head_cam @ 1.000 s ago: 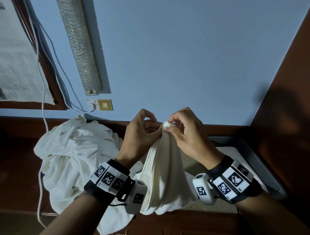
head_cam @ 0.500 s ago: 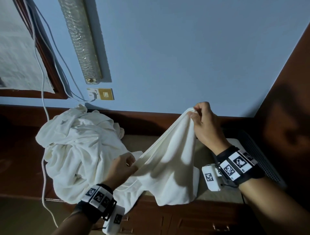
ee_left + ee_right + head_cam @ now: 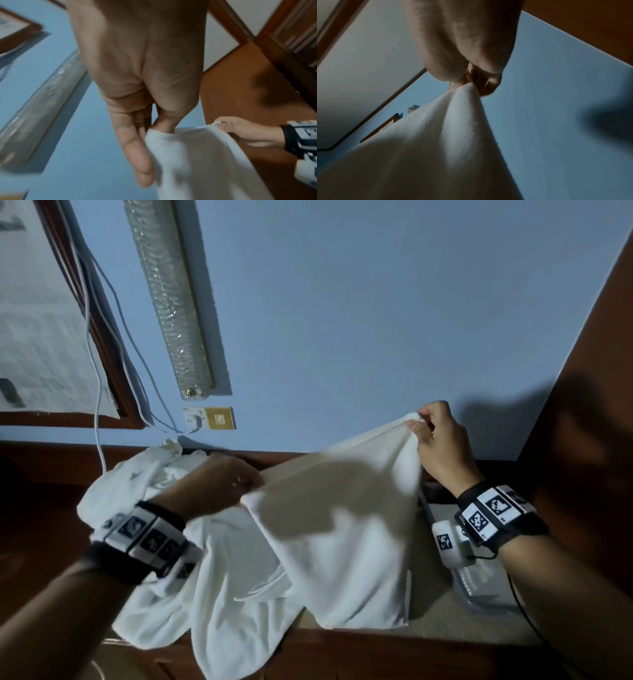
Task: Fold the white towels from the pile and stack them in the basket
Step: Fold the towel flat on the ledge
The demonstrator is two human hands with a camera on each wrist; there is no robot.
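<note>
Pile (image 3: 137, 501) sits left on the counter. Left hand (image 3: 219, 484), down by the pile half a second ago, now pinches the towel (image 3: 342, 529) corner higher; right hand (image 3: 442, 446) pinches the opposite corner. Top edge stretched out, towel hanging, ready for folding; basket (image 3: 479, 580) at right.

White towel (image 3: 346, 529) and white pile (image 3: 137, 494) are seen on a brown desk (image 3: 41, 508); blue wall (image 3: 376, 320); black-and-white checkered wristbands (image 3: 493, 511).
</note>
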